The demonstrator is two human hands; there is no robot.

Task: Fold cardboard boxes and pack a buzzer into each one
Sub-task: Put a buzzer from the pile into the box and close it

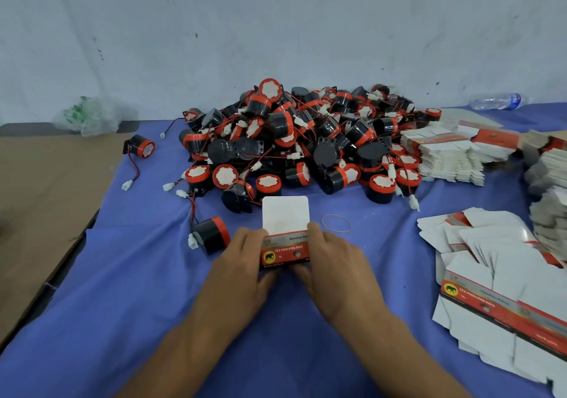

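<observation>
Both hands on one box (285,252), centre of the blue cloth (147,305), just short of the buzzer pile (306,140). Left hand (245,255) grips the box's left end and right hand (333,255) its right end, fingers curled over the top edge and thumbs tucked at the near edge, so neither hand is free. The printed face looks up at the camera, and the box's long side runs left-right between the palms. The white flap (285,215) sticks out on the far side, pointing at the pile, so that end is open. The near end is hidden under the thumbs, so I can't tell whether it's tucked, probably being closed now. Key relation for the next move: a loose buzzer (211,235) lies just beyond and to the left of the left hand, near but not touching, on its side with the red band toward the box and the white plug on its far-left side. The left hand is clearly the nearer one and the right would have to cross over the box. The open mouth faces away from the person, so the buzzer has to go in from the far side. Flat blanks (491,293) are fanned out to the right, well apart, with a rubber band (336,222) just beyond the right hand
</observation>
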